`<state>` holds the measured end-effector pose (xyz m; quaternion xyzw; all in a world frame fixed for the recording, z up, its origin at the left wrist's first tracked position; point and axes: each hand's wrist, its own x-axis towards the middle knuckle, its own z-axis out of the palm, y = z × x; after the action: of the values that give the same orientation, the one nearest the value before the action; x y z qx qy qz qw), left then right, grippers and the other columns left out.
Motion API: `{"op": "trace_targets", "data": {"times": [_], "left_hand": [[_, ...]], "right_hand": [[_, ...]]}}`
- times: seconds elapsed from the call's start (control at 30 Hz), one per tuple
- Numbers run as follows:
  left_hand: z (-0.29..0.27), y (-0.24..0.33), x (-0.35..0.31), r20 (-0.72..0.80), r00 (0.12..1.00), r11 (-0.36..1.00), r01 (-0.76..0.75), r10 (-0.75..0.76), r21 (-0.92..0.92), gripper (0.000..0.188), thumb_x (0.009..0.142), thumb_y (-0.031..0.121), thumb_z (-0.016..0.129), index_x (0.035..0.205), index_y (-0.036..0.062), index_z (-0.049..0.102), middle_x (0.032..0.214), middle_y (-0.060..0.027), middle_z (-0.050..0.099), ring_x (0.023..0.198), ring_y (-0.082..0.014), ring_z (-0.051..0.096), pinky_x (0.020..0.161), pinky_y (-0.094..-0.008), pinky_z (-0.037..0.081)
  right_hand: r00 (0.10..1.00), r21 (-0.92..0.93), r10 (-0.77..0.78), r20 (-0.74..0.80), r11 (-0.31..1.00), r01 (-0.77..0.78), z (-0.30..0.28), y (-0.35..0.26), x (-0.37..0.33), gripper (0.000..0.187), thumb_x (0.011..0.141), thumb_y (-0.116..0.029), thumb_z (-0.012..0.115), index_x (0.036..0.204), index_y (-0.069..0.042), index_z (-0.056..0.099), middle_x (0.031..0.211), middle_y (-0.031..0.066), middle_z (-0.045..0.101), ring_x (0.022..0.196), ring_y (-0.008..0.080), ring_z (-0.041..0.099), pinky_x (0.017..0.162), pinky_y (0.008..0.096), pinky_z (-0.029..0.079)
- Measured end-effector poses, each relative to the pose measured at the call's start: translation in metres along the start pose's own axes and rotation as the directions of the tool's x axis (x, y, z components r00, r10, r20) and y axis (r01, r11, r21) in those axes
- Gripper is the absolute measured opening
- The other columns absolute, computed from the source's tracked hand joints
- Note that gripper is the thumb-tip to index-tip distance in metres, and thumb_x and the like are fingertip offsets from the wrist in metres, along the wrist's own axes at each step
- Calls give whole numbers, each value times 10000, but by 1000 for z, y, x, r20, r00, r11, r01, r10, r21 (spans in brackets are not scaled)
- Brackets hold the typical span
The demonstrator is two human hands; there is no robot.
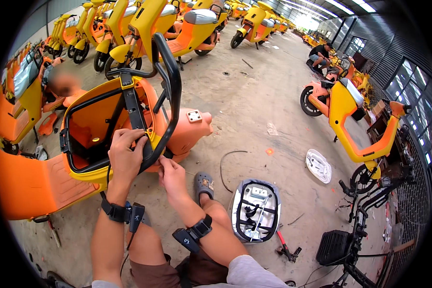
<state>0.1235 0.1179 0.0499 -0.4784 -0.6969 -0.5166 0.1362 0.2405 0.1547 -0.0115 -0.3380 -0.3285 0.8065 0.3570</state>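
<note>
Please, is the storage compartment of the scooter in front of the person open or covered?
Open: no lid covers the compartment, and its orange inside shows within the black rim, beside the left hand.

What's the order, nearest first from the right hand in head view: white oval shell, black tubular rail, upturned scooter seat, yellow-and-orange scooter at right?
From the right hand:
1. Black tubular rail, at its upper left
2. Upturned scooter seat, floor to its right
3. White oval shell, farther right
4. Yellow-and-orange scooter, beyond the shell
</note>
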Motion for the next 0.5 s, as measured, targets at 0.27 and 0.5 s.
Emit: {"op": "trace_targets", "data": {"times": [0.27,0.5], "left_hand": [[-42,-1,17,209,977,963,-102,50,248,248,872,210,735,1050,39,709,981,-138,692,914,-320,674,781,-407,534],[-85,-65,18,352,891,925,161,-286,344,342,950,258,648,802,-43,712,670,-204,651,624,-356,637,614,-403,493]], "right_hand": [[997,-46,-75,-35,996,74,-4,2,7,315,1028,-287,576,892,-26,687,589,-51,482,476,42,388,455,245,273],[862,-194,-504,-52,852,486,3,12,7,277,1008,-246,638,902,8,674,623,-43,507,544,33,416,506,246,331]]}}
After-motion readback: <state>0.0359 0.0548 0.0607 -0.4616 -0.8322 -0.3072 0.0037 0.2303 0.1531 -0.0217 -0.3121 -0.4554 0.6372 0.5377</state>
